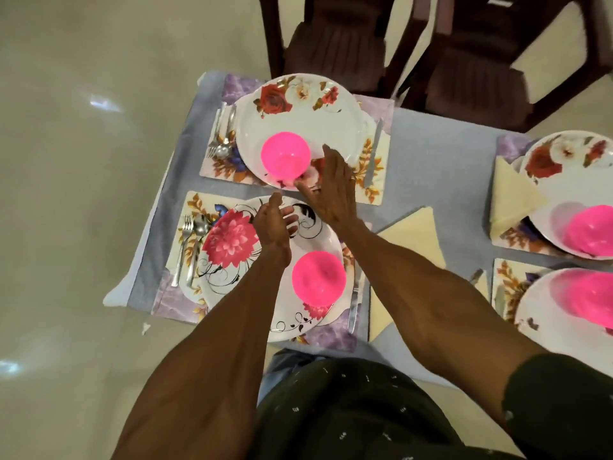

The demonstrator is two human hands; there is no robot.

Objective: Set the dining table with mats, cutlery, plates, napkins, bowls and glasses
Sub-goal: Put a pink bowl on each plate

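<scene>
My right hand [331, 190], fingers straight, lies just right of the round pink plastic bowl [286, 156]; my left hand [273, 222], relaxed and empty, sits nearer me.

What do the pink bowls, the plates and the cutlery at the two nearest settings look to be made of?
Pink bowls: likely plastic; the neon colour glows as if translucent, with a dull sheen.
Plates: glossy white with printed flowers; ceramic or melamine, the look leaves it open.
Forks and spoons and knives: metal, probably stainless steel, silver and reflective.
</scene>
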